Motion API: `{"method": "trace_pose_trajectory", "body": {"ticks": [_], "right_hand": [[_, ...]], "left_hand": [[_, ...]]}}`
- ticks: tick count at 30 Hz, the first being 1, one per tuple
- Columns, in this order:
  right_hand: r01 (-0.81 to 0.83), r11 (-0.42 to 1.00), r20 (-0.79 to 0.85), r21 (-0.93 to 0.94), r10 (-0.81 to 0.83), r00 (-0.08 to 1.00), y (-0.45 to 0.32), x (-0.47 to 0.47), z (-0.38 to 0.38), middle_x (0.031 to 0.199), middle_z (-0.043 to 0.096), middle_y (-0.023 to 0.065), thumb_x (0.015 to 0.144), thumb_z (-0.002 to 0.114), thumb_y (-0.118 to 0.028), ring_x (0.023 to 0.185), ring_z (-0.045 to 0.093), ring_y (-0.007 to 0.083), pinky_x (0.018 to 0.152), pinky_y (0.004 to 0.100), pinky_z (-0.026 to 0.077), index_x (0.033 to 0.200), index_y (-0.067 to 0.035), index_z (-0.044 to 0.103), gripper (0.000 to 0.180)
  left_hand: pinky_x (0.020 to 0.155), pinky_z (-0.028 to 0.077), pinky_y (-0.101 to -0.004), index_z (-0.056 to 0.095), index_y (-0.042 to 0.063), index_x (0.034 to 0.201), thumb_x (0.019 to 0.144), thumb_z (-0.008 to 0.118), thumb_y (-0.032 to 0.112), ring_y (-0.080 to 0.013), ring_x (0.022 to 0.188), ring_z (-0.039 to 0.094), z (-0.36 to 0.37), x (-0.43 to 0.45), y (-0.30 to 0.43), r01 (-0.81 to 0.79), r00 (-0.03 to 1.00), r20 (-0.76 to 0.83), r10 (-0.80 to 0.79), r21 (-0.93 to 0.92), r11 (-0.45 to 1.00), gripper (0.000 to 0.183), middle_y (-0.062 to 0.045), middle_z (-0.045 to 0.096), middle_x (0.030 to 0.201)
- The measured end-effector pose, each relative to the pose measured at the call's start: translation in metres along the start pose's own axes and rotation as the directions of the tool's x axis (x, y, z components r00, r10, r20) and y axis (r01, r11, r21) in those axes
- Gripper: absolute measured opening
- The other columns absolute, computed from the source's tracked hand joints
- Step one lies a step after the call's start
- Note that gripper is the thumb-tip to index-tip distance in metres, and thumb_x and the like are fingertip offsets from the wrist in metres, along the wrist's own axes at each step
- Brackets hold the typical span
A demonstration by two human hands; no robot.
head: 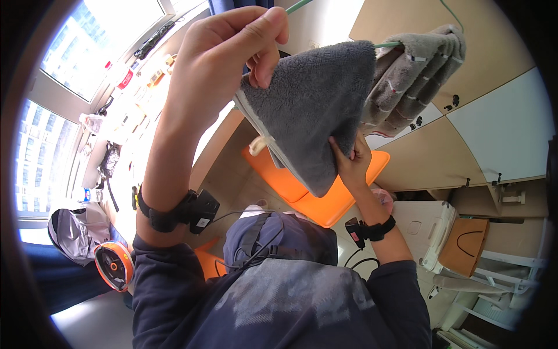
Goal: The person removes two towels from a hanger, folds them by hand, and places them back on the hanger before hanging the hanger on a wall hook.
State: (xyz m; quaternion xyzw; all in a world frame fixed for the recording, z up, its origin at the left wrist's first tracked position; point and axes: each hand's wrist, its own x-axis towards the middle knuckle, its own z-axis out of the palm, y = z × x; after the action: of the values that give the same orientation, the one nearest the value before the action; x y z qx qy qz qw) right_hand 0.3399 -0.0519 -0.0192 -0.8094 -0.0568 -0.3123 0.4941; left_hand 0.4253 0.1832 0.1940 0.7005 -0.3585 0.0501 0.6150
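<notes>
My left hand [244, 43] is raised at the top, its thumb and forefinger closed on a thin green rod [298, 6], which looks like part of a clothes hanger. Its lower fingers touch the corner of a dark grey plush towel [309, 100] hanging in folds, with a pale loop [258, 145] on its left edge. My right hand [355, 161] grips the towel's lower right side, thumb in front, other fingers partly hidden. Behind it to the right hangs a grey-brown patterned towel [409, 83], a green rod running between the two towels.
Below the towels is an orange chair [322, 205]. Cabinets [423, 161] with dark handles stand on the right, above a white suitcase [425, 227] and a brown bag [463, 246]. A cluttered counter [130, 144] runs below windows on the left, near a grey backpack [80, 231].
</notes>
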Motion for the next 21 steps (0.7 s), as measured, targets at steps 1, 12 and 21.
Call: {"method": "trace_pose_trajectory", "body": {"ticks": [1,12,21], "right_hand": [[-0.057,0.99,-0.009,0.131,0.058,0.998,-0.003,-0.001,0.002,0.08,0.053,0.0033,0.084,0.07,-0.008,0.071,0.049,0.0091,0.064,0.0236,0.04,0.081,0.0,0.053,0.019],[-0.415,0.91,0.197,-0.016,0.41,0.891,0.02,-0.018,-0.012,0.083,0.058,0.0031,0.083,0.071,-0.015,0.072,0.051,0.0093,0.065,0.0258,0.044,0.1,0.0,0.055,0.028],[-0.149,0.917,0.059,0.369,0.137,0.989,-0.146,0.115,-0.036,0.079,0.053,-0.0019,0.096,0.053,-0.02,0.063,0.046,0.0039,0.057,0.0177,0.04,0.103,0.0,0.056,0.021]], "left_hand": [[0.054,0.039,-0.0229,0.06,0.003,0.082,0.099,0.044,0.033,-0.0095,0.049,0.05,0.0,-0.001,-0.004,-0.003,1.0,-0.002,0.003,0.022,1.0,0.038,-0.002,0.049,0.052],[0.049,0.035,-0.0211,0.063,0.0,0.082,0.095,0.055,0.029,-0.0066,0.049,0.048,0.005,-0.005,-0.002,0.017,0.997,-0.078,-0.024,-0.081,0.997,0.034,0.0,0.051,0.055],[0.051,0.027,-0.019,0.061,-0.001,0.087,0.099,0.045,0.024,-0.003,0.053,0.035,0.058,-0.018,-0.001,0.19,0.978,-0.052,-0.203,-0.191,0.963,0.032,0.003,0.044,0.057]]}}
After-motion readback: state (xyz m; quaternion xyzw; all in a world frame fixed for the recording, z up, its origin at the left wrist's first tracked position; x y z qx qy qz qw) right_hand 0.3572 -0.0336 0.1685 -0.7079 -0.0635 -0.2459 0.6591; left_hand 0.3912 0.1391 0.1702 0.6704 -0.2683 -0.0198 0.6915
